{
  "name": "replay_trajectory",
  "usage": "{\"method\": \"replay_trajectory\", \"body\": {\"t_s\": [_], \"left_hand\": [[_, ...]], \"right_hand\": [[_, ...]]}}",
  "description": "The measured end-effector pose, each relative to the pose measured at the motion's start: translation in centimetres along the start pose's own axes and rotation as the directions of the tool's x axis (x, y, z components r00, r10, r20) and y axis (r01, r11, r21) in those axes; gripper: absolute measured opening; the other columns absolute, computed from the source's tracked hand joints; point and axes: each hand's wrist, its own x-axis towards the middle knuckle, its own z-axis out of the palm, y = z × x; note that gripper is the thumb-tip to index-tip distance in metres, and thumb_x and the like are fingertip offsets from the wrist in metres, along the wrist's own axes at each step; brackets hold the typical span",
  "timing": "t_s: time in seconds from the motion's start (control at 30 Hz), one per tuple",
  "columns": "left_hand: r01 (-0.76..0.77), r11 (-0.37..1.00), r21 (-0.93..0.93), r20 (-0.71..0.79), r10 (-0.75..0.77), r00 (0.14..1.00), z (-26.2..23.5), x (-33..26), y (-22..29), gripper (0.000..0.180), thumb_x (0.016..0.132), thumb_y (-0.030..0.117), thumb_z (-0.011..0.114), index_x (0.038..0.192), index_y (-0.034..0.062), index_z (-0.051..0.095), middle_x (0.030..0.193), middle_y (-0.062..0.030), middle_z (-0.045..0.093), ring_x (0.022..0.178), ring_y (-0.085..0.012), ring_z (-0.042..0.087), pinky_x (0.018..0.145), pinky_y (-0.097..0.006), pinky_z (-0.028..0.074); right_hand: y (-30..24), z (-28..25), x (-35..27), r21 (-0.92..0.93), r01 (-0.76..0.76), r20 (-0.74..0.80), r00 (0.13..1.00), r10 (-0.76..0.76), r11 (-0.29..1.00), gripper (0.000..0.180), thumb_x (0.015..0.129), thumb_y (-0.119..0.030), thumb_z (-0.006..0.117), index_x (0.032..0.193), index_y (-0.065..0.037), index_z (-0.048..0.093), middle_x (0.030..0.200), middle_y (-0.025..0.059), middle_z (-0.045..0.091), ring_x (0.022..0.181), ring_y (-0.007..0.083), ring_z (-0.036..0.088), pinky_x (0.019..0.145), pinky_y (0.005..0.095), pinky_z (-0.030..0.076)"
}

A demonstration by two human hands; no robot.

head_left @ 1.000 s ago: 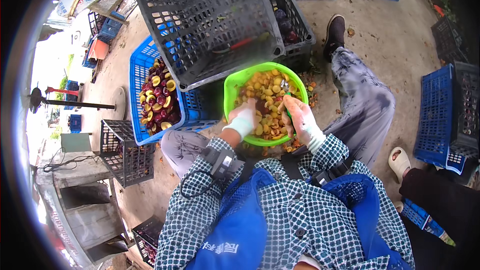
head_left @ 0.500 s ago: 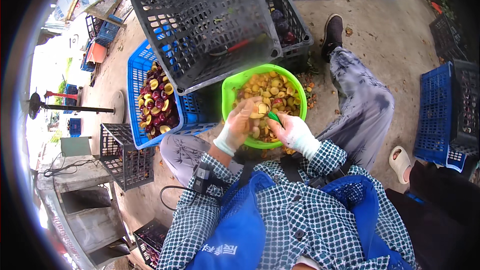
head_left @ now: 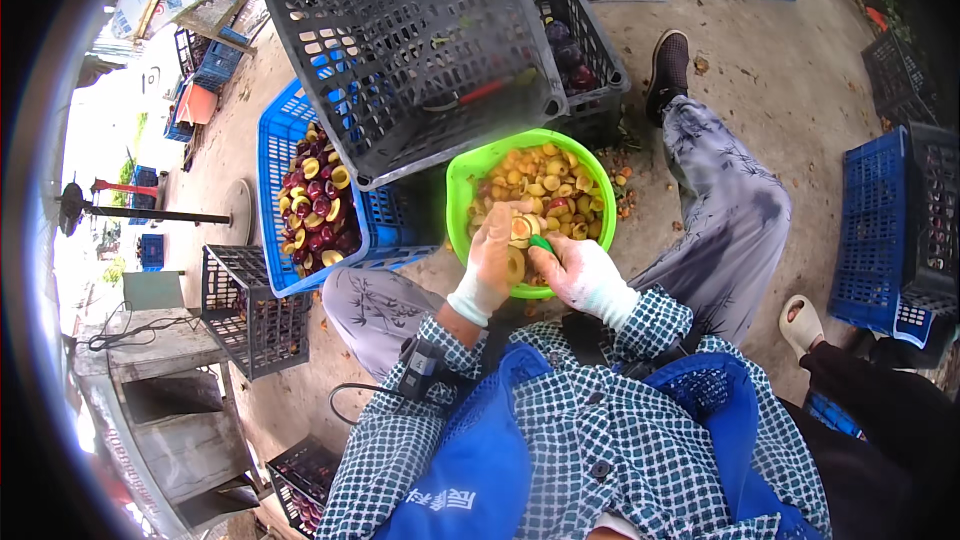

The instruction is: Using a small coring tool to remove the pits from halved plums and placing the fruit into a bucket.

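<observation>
A cut piece of fruit (head_left: 521, 227) is held over the near left part of a lime-green bowl (head_left: 458, 190), in the left hand (head_left: 488, 258). Pale yellow flesh is shown, with a rounded outline; finer detail is lost to blur. The left hand is curled loosely, fingers and thumb bent about the piece, the palm partly cupped; a white glove is worn, with the fingertips seemingly bare. By the right hand (head_left: 583, 275), also white-gloved, a small tool with a green handle (head_left: 541, 243) is gripped, fingers folded closed around it and thumb laid along it. The handle is pointed toward the fruit, just beside it; whether the tip is touching cannot be told, as the working end is hidden. The bowl is set between the knees and is well filled with yellow fruit pieces (head_left: 555, 183), some hollowed, a few reddish. Small scraps (head_left: 623, 180) are scattered on the ground just right of it. To the left, dark red and yellow fruit halves (head_left: 320, 202) are heaped in a blue crate (head_left: 272, 180), partly overlapped in view by a black slatted crate (head_left: 420, 50), on which a red-handled tool (head_left: 480, 90) is laid.
</observation>
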Motion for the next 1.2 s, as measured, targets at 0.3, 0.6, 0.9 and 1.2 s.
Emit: {"method": "replay_trajectory", "body": {"t_s": [0.3,0.6,0.9,1.2], "left_hand": [[-0.025,0.993,0.111,0.024,0.022,0.999,0.4,-0.1,1.5,0.066,0.104,0.062,0.036,0.118,-0.0001,0.055,0.098,-0.0093,0.068,0.093,-0.0165,0.064,0.09,-0.031,0.051],[-0.134,0.974,0.182,0.069,0.123,0.99,1.2,0.0,2.3,0.065,0.104,0.061,0.038,0.114,-0.0008,0.058,0.096,-0.0093,0.068,0.092,-0.0161,0.064,0.088,-0.03,0.052],[-0.267,0.906,0.328,0.26,0.185,0.948,0.3,0.7,3.0,0.069,0.101,0.065,0.039,0.112,0.0005,0.06,0.096,-0.0084,0.067,0.087,-0.0149,0.064,0.081,-0.029,0.053],[0.042,0.997,0.063,0.013,-0.043,0.999,0.7,1.8,2.6,0.076,0.099,0.073,0.027,0.115,0.005,0.058,0.09,-0.0049,0.067,0.075,-0.0117,0.063,0.064,-0.025,0.052]], "right_hand": [[-0.5,0.1,-0.4,0.235,0.001,0.084,0.996,-0.021,0.972,0.034,0.097,-0.035,0.058,0.104,-0.002,0.066,0.081,0.0248,0.069,0.078,0.0437,0.068,0.072,0.0502,0.054],[-1.7,-0.7,-0.8,0.173,0.03,0.073,0.996,-0.043,0.985,0.034,0.097,-0.034,0.058,0.109,-0.003,0.065,0.086,0.0268,0.069,0.083,0.0429,0.069,0.076,0.049,0.054],[-2.0,-3.2,-0.8,0.642,-0.757,0.766,0.626,-0.144,0.124,0.039,0.106,-0.047,0.042,0.096,-0.013,0.059,0.055,-0.0055,0.039,0.039,0.0085,0.036,0.036,0.0239,0.03],[-0.9,-2.9,-0.1,0.817,-0.577,0.577,0.817,-0.003,0.02,0.047,0.104,-0.054,0.042,0.093,-0.012,0.06,0.056,-0.0051,0.041,0.037,0.0089,0.034,0.034,0.0265,0.026]]}}
